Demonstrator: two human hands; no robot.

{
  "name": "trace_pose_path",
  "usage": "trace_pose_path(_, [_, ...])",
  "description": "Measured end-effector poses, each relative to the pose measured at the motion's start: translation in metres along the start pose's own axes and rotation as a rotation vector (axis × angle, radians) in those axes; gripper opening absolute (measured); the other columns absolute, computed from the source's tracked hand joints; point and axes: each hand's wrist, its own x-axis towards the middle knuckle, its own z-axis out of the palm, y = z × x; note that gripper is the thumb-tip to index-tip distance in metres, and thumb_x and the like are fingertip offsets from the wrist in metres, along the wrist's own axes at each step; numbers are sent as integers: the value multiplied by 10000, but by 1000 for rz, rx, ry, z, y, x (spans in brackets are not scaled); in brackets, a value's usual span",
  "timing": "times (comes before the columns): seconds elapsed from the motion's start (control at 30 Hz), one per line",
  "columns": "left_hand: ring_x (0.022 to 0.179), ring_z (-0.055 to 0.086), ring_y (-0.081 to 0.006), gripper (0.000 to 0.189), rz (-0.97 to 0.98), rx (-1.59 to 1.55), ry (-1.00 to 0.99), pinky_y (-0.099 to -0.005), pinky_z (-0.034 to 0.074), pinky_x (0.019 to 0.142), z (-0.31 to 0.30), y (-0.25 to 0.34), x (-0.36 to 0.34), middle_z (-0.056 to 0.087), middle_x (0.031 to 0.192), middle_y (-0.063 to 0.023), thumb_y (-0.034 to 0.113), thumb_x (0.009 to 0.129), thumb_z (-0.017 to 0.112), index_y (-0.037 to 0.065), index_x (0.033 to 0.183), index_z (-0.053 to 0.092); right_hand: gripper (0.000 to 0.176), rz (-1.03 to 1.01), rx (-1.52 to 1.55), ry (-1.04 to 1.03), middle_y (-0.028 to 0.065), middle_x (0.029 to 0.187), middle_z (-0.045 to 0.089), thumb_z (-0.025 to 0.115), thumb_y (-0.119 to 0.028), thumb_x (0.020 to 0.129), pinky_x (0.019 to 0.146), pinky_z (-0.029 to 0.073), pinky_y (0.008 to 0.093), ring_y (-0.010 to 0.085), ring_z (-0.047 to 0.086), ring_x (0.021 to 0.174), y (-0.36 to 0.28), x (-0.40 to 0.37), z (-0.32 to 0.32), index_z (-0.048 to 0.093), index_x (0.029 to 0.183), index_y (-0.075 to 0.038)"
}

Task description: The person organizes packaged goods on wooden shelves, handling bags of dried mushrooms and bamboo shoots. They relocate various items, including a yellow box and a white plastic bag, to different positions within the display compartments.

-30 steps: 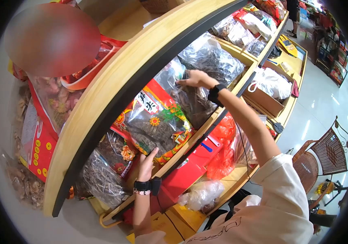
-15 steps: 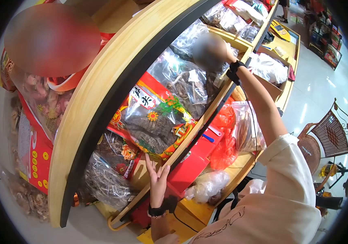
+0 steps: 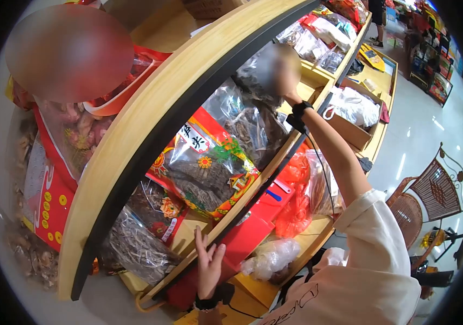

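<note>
My left hand is open, its fingers spread beside the front edge of the wooden drawer. A red-edged clear bag of dried bamboo shoots lies in the drawer just above that hand. Farther along, my right hand reaches into the drawer; a blur covers its fingers, so its grip cannot be made out. Around it are a clear plastic bag and a clear bag of dark dried goods. A bag of grey-brown dried strips lies at the near end.
A long curved counter edge overhangs the drawer. Red plastic bags, a red box and a bundled clear bag sit on my side. A wicker chair stands to the right, and a carton with white bags beyond.
My right hand has moved left and slightly down in the view, toward the counter edge. My left hand has slipped down, away from the bag of dried bamboo shoots.
</note>
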Motion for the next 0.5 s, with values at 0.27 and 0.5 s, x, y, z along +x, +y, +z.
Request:
trace_pose_path(0.27, [1288, 180, -268, 619, -121, -110, -47, -358, 191, 1020, 15, 6, -20, 118, 1418, -119, 98, 859, 459, 60, 1368, 111, 341, 112, -530, -248, 100, 1146, 501, 428, -341, 860, 868, 338, 529, 313, 443, 1074, 3, -15, 10, 466, 1132, -139])
trace_pose_path(0.5, [1230, 321, -290, 578, -34, -3, -151, -377, 233, 1014, 5, 23, -44, 290, 1343, -192, 139, 852, 482, 28, 1343, 197, 403, 15, -221, 202, 189, 1055, 491, 460, -311, 860, 884, 294, 436, 346, 396, 1006, -32, -7, -37, 439, 1152, -34])
